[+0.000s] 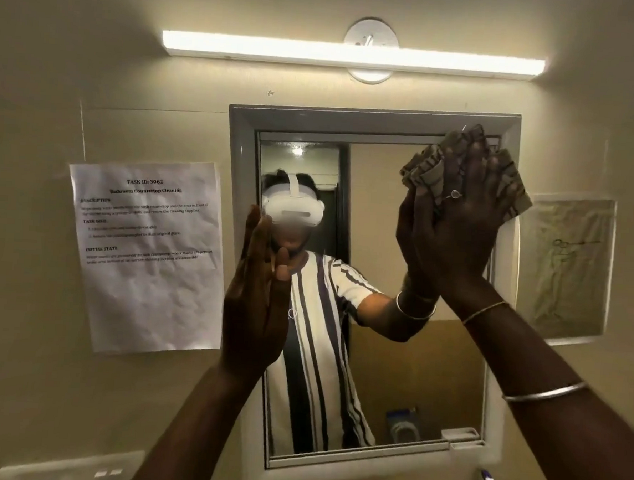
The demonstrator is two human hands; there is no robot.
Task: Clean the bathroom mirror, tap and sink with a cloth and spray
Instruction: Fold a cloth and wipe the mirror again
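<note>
— Where's the cloth (423, 172)?
— Top right corner of the mirror (393, 356), pressed under the right hand's (461, 219) straight, spread fingers.
— The left hand (256, 303)?
— Open, empty, at the mirror's left edge. The remaining glass lies below-left of the cloth.

- The mirror (352, 121) hangs on the wall straight before me, with the light bar (353, 54) on the wall above it.
- My right hand (461, 226) presses the cloth (427, 172) against the mirror's upper right corner, cloth between palm and glass.
- My left hand (256, 303) stands upright before the mirror's left edge, lower than my right.
- A printed sheet (147, 259) is on the wall left of the mirror, and another sheet (566, 270) is right of it.
- A switch plate (71, 469) sits low on the wall, below the printed sheet.
</note>
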